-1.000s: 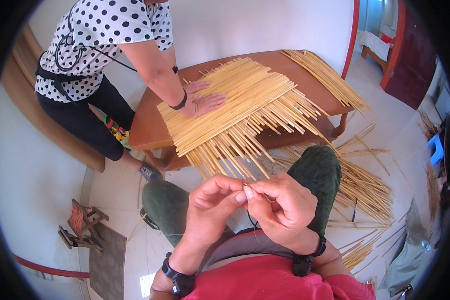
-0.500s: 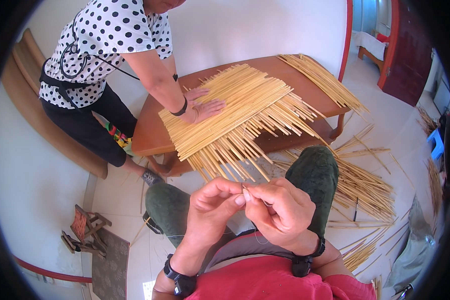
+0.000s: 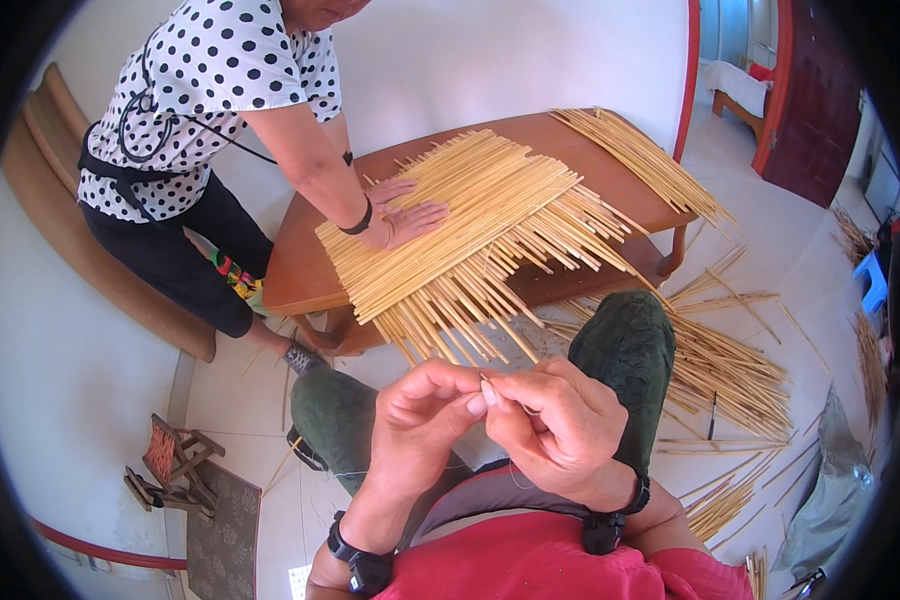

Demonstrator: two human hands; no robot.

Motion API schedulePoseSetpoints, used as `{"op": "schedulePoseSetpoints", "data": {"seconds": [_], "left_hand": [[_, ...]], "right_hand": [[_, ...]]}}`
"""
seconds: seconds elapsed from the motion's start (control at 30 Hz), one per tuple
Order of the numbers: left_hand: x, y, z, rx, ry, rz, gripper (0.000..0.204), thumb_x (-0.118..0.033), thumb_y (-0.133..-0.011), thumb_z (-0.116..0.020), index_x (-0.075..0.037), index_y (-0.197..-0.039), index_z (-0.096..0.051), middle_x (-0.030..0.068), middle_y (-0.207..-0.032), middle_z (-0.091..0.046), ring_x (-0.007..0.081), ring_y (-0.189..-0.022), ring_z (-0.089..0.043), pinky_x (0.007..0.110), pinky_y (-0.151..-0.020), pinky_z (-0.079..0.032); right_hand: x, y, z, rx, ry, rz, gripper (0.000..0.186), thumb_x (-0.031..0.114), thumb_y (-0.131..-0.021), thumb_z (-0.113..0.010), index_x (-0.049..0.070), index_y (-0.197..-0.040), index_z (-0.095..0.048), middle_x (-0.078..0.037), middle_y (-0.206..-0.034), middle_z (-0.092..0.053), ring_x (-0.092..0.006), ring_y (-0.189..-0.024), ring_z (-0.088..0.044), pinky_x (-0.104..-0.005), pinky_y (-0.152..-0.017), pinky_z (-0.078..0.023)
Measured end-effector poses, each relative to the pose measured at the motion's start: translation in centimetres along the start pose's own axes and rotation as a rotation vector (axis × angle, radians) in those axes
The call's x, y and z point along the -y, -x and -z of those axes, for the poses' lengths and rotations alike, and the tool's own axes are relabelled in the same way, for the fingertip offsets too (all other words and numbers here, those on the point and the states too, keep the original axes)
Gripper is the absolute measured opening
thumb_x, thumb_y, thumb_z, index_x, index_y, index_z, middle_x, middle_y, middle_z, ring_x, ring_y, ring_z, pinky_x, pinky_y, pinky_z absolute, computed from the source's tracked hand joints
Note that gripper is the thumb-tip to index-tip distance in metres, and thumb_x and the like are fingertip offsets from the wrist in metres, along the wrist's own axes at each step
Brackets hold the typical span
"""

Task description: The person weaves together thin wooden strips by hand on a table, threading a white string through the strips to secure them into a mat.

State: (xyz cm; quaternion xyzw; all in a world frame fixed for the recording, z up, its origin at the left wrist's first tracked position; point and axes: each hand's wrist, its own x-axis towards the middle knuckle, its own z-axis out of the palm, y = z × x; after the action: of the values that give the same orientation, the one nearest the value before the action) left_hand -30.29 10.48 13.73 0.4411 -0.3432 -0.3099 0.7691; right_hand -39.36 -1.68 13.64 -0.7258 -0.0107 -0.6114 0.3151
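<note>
Above my lap, my left hand [image 3: 422, 418] and my right hand [image 3: 560, 425] meet, thumbs and forefingers pinched tip to tip. A thin pale thread [image 3: 513, 474] hangs in a loop below my right hand, and a fine strand runs past my left wrist. Whatever tiny piece sits between the fingertips is too small to make out. Beyond my hands lies a panel of straw-coloured stalks [image 3: 460, 215], laid crosswise over a lower layer of stalks [image 3: 460, 312] whose ends jut toward me. Another person's hands [image 3: 408, 222] press flat on the panel's left part.
The panel rests on a brown wooden table [image 3: 310, 250], with a stalk bundle [image 3: 635, 155] at its right end. Many loose stalks [image 3: 730, 375] cover the floor to my right. The other person [image 3: 220, 60] leans in from the left. A small folding stool [image 3: 175, 460] stands lower left.
Almost nothing differs. My pinched fingertips have shifted very slightly, and the other person's hands stay pressed on the panel.
</note>
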Motion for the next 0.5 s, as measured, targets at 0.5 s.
{"op": "schedulePoseSetpoints", "data": {"seconds": [0.5], "left_hand": [[0.25,-0.09,0.11,0.022,-0.007,-0.014,0.010,0.004,-0.094,-0.066,-0.001,-0.103,-0.069,0.0093,-0.106,-0.073,0.0144,-0.099,-0.067,0.032,-0.091,-0.054]], "right_hand": [[-0.06,0.06,0.20,0.023,0.001,-0.030,0.024,0.000,-0.074,-0.080,0.006,-0.095,-0.071,-0.004,-0.062,-0.056,-0.0170,-0.047,-0.054,-0.0290,-0.043,-0.042]]}}
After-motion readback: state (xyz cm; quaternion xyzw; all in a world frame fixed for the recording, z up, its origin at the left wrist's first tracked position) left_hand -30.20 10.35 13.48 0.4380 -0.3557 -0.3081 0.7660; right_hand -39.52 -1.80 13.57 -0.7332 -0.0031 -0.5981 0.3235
